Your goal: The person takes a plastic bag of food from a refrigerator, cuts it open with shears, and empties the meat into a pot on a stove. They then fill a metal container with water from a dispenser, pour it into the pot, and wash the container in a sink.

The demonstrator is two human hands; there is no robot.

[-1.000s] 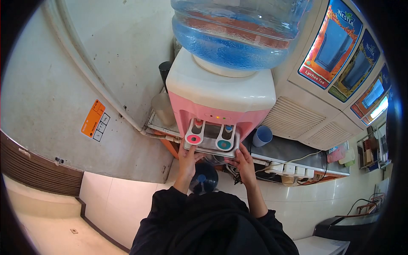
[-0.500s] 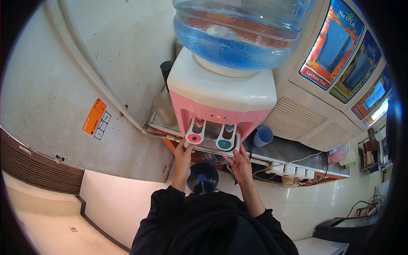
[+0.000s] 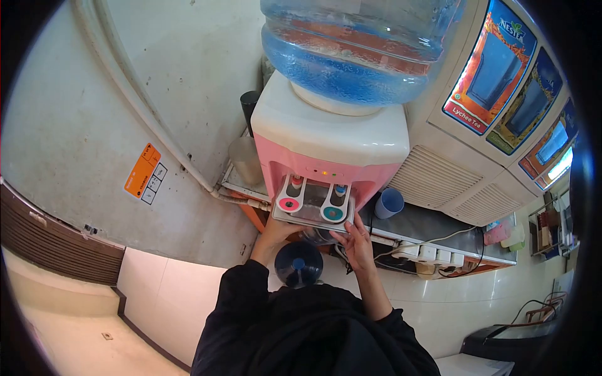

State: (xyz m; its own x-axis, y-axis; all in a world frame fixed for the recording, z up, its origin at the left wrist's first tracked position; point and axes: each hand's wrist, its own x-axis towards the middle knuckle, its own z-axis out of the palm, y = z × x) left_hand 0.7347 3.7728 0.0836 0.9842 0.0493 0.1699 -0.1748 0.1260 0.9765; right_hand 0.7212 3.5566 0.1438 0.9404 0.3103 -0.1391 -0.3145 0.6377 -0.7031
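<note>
A pink and white water dispenser (image 3: 332,135) stands in front of me with a large blue water bottle (image 3: 351,69) upside down on top. Its red-marked tap lever (image 3: 289,204) and teal-marked tap lever (image 3: 333,214) hang over a grey drip tray (image 3: 307,220). My left hand (image 3: 276,234) grips the tray from below at its left front, with the fingers partly hidden under it. At the right front corner, my right hand (image 3: 356,243) holds the tray's edge between thumb and fingers.
To the right are a blue cup (image 3: 389,203), a power strip (image 3: 429,254) with cables and a drinks machine (image 3: 464,163). A beige container (image 3: 244,158) and a dark cup (image 3: 249,101) stand left of the dispenser. Another water bottle (image 3: 298,264) is on the floor below.
My left hand has slid from the tray's left front corner to further underneath it. My right hand stays at the right corner. The view has shifted slightly.
</note>
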